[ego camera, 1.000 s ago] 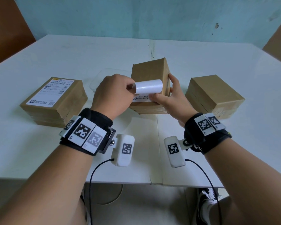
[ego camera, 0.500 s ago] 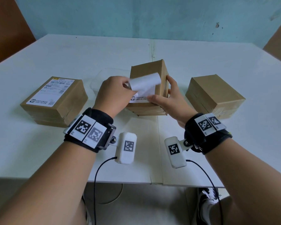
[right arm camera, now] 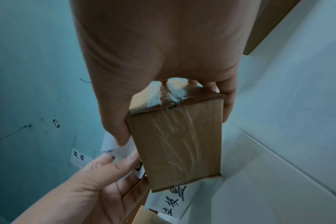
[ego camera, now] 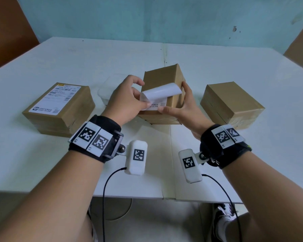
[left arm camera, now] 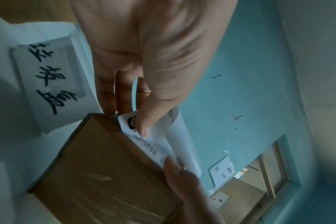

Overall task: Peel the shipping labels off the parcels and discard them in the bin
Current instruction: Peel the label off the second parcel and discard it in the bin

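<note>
White table (ego camera: 217, 67) — right hand (ego camera: 180, 109) grips parcel (ego camera: 163, 75), left hand (ego camera: 126, 102) pinches label (ego camera: 157, 93).

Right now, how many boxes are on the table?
3: a labelled box at left, the middle box held tilted by the right hand, and a bare box at right. None seems hidden.

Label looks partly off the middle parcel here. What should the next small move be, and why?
Probably keep pulling the label down toward its bottom edge. Its upper part is curled away, but the printed lower strip is stuck to the middle parcel. The left hand pinches the label's left edge; the right hand grips the parcel, steadying it.
</note>
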The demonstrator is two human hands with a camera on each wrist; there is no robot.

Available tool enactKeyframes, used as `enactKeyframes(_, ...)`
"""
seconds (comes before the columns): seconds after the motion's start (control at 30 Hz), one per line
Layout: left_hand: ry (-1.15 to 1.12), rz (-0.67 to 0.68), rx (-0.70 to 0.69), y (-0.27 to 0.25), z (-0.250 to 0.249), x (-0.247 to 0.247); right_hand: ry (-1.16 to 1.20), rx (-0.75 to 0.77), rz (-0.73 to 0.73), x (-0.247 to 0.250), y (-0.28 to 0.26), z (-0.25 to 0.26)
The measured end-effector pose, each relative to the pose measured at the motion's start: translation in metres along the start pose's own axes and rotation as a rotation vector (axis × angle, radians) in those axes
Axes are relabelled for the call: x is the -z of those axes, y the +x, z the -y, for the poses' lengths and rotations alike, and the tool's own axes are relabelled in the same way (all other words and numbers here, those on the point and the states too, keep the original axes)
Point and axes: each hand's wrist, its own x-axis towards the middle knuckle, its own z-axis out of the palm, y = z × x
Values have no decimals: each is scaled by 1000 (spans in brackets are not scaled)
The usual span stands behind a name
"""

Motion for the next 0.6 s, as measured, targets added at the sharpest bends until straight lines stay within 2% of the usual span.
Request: enactKeyframes(0.6, -53, -3, -33, -4, -18, 8, -19, 42, -46, -6, 17, -16)
